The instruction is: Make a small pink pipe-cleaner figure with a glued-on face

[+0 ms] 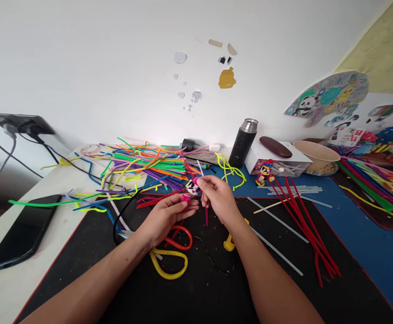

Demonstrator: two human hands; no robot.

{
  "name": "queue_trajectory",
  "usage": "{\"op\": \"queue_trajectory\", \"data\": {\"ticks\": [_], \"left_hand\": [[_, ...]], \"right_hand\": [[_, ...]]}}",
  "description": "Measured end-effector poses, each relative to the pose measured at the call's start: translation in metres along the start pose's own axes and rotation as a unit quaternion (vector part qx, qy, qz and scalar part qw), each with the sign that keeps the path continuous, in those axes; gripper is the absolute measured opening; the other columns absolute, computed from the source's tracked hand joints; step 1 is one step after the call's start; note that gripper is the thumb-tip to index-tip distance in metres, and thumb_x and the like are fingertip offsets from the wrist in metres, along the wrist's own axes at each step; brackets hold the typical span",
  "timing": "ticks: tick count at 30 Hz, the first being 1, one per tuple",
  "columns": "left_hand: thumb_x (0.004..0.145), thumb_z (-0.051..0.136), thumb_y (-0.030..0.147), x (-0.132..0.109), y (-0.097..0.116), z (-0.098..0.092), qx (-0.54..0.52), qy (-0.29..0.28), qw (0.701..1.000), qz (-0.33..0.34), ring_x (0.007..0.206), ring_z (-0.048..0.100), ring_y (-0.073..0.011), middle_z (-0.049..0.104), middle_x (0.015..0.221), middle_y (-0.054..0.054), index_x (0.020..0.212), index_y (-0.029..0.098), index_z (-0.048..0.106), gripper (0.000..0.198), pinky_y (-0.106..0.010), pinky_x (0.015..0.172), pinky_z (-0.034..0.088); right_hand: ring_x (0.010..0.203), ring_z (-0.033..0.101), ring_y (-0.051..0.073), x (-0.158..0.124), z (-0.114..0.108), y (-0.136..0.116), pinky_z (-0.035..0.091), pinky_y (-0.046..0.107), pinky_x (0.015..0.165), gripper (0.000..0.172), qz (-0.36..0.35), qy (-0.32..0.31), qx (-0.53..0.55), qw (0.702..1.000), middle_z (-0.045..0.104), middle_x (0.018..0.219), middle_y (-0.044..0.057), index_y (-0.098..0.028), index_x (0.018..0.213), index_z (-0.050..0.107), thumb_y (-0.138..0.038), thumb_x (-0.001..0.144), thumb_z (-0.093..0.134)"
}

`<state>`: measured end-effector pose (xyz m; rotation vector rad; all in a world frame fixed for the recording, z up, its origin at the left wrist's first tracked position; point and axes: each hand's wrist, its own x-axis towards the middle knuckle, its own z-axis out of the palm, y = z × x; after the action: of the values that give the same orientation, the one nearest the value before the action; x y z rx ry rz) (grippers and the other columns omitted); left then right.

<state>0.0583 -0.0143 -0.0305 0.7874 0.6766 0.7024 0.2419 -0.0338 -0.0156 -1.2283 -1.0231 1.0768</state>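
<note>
Over the black mat, my left hand [171, 211] pinches the pink lower part of a small pipe-cleaner figure [192, 188] with a black-and-white head. My right hand [221, 200] is closed at the head's right side, its thumb and fingertips on a pink pipe-cleaner part. A magenta pipe cleaner [207, 217] hangs below the right fingers, and another length rises above the head. Fingers partly hide the figure. Below my left hand lie a red handle loop [183, 238] and a yellow handle loop [170, 265], likely of scissors.
Behind my hands spreads a pile of colored pipe cleaners [149, 164]. At right are a black thermos [243, 144], a white drawer box [277, 157], a similar finished figure [265, 173], red pipe cleaners [304, 225] and glue sticks [277, 252]. A black phone-like slab [24, 231] lies left.
</note>
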Motion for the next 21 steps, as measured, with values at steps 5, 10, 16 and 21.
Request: {"op": "queue_trajectory", "data": {"ticks": [5, 10, 16, 21], "left_hand": [[0.084, 0.084, 0.023, -0.0012, 0.0017, -0.0003, -0.010, -0.014, 1.000, -0.019, 0.113, 0.076, -0.0312, 0.080, 0.117, -0.017, 0.105, 0.014, 0.078, 0.024, -0.045, 0.106, 0.056], [0.086, 0.085, 0.030, -0.0007, 0.0004, -0.0031, 0.007, -0.019, 1.000, -0.022, 0.106, 0.078, -0.0298, 0.080, 0.117, -0.018, 0.108, 0.014, 0.075, 0.028, -0.040, 0.096, 0.062], [0.085, 0.085, 0.031, -0.0004, 0.0009, -0.0024, 0.004, -0.020, 1.000, -0.016, 0.106, 0.078, -0.0302, 0.081, 0.114, -0.016, 0.105, 0.014, 0.078, 0.027, -0.040, 0.097, 0.062], [0.083, 0.086, 0.024, 0.0007, -0.0003, -0.0034, -0.009, -0.011, 1.000, -0.022, 0.106, 0.078, -0.0302, 0.082, 0.111, -0.016, 0.102, 0.013, 0.080, 0.024, -0.041, 0.099, 0.061]], "right_hand": [[0.043, 0.053, 0.013, -0.0004, -0.0005, -0.0009, 0.042, 0.024, 0.044, 0.039, 0.001, 0.002, -0.001, 1.000, 0.053, 0.050, -0.008, -0.021, 0.096, 0.070, -0.058, 0.086, 0.076], [0.043, 0.053, 0.012, -0.0012, -0.0003, -0.0019, 0.042, 0.024, 0.043, 0.040, 0.000, 0.001, -0.003, 1.000, 0.053, 0.050, -0.008, -0.020, 0.096, 0.070, -0.058, 0.086, 0.076], [0.043, 0.052, 0.012, -0.0012, 0.0001, -0.0036, 0.041, 0.024, 0.044, 0.040, -0.004, -0.001, -0.005, 1.000, 0.053, 0.050, -0.008, -0.020, 0.096, 0.069, -0.058, 0.087, 0.076], [0.044, 0.052, 0.011, -0.0019, 0.0001, -0.0038, 0.042, 0.023, 0.044, 0.039, -0.003, -0.003, -0.010, 1.000, 0.053, 0.051, -0.008, -0.019, 0.096, 0.069, -0.057, 0.088, 0.075]]}}
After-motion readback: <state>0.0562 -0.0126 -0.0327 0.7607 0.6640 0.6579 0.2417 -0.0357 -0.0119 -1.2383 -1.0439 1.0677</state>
